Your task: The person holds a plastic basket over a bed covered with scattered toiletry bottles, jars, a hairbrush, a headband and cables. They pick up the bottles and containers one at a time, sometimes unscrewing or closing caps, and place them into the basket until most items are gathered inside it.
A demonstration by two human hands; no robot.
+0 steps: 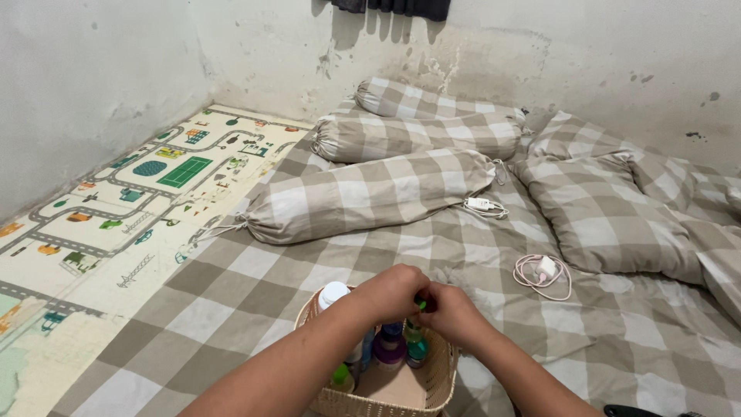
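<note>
Checked bedding [432, 255] is spread beneath a woven basket [432, 386] of bottles [390, 351]. Over it, a small green object [420, 303] is pinched between the left hand [394, 293] and right hand [451, 313], held together.

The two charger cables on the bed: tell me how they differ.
The white charger cable lies by the tied end of the front bolster; the pink charger cable lies nearer the hands, beside the flat pillow. The white one is bunched small and loose; the pink one is wound in a wider, rounder coil. The white one looks smaller overall. Both rest on the checked sheet, each with a white plug, untouched.
</note>
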